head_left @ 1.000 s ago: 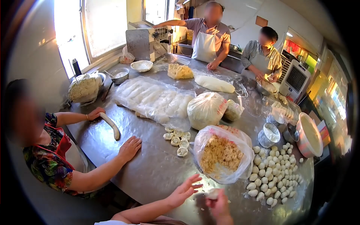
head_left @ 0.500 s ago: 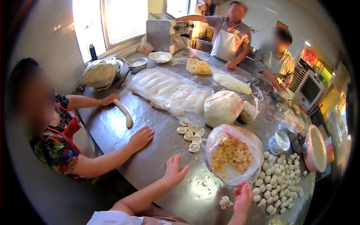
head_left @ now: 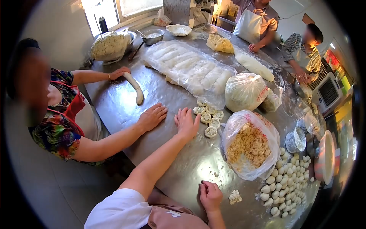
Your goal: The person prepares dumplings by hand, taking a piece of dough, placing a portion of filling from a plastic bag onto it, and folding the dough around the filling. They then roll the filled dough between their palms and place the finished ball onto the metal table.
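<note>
My left hand [head_left: 187, 124] reaches over the steel table with its fingers apart and nothing in it. It is just left of a cluster of small dough rounds [head_left: 206, 118]. Near the front of the table, my right hand [head_left: 211, 195] has its fingers curled in, and no object shows in them. To its right lies a small lump of dough scraps [head_left: 235, 197]. Beyond that hand stands an open plastic bag of crumbly yellow-brown filling [head_left: 248, 149]. Many small white dough balls [head_left: 284, 183] are spread out at the right.
At the left, a co-worker [head_left: 76, 126] holds one end of a dough rope [head_left: 135, 88], the other hand flat near mine. Plastic-covered dough strips [head_left: 187, 68] and a tied bag [head_left: 246, 91] lie farther back. Two other people stand across the table [head_left: 160, 149].
My left hand has moved forward to beside the dough rounds. The right hand has moved left, away from the filling bag, and its fingers have curled. The camera view has shifted.
</note>
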`<state>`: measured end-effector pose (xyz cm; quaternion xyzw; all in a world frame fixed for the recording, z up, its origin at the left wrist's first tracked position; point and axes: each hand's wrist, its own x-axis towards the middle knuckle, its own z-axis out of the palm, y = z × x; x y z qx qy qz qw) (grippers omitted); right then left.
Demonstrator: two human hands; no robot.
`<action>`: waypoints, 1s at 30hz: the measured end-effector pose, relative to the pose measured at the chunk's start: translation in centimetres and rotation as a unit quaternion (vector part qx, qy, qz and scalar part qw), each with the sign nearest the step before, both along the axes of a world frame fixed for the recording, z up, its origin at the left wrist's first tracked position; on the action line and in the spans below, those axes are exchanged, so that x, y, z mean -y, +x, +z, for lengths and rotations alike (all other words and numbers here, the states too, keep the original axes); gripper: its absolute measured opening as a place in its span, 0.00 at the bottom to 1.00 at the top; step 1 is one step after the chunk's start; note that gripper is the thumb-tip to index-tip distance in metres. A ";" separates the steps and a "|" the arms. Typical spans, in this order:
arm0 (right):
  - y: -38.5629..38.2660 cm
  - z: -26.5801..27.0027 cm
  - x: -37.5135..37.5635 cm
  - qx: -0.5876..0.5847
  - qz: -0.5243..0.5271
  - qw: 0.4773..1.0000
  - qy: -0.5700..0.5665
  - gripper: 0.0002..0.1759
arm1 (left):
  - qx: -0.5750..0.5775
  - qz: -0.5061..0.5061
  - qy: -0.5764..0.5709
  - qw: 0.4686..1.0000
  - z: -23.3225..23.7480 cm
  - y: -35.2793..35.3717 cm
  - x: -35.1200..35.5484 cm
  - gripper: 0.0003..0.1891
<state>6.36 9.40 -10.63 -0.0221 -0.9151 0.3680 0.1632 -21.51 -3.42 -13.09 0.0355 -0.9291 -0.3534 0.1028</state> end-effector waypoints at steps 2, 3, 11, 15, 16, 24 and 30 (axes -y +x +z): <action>-0.2 0.0 0.1 0.016 -0.030 0.999 -0.026 0.06 | 0.002 -0.005 -0.001 1.000 0.8 -1.2 -0.5 0.29; -0.2 0.1 0.1 0.023 -0.047 0.998 -0.038 0.05 | 0.007 -0.003 -0.003 1.000 0.8 -1.6 -0.6 0.28; -0.5 -0.4 0.2 -0.014 -0.081 0.997 -0.010 0.04 | -0.024 -0.041 0.077 0.996 0.1 -3.2 -0.2 0.21; -0.5 -0.2 0.4 -0.025 -0.084 0.996 -0.011 0.04 | -0.034 -0.027 0.152 0.987 1.4 -1.0 0.1 0.22; -0.5 0.0 0.4 -0.026 -0.082 0.996 -0.012 0.04 | -0.056 -0.009 0.168 0.984 1.3 -0.5 0.0 0.22; -1.1 0.3 -1.5 0.076 -0.103 0.982 -0.140 0.10 | 0.190 -0.079 0.610 0.765 1.4 6.4 1.8 0.17; -6.4 2.8 -6.7 -0.028 -0.166 0.983 -0.073 0.13 | 0.364 -0.027 0.785 0.501 3.9 12.0 4.1 0.12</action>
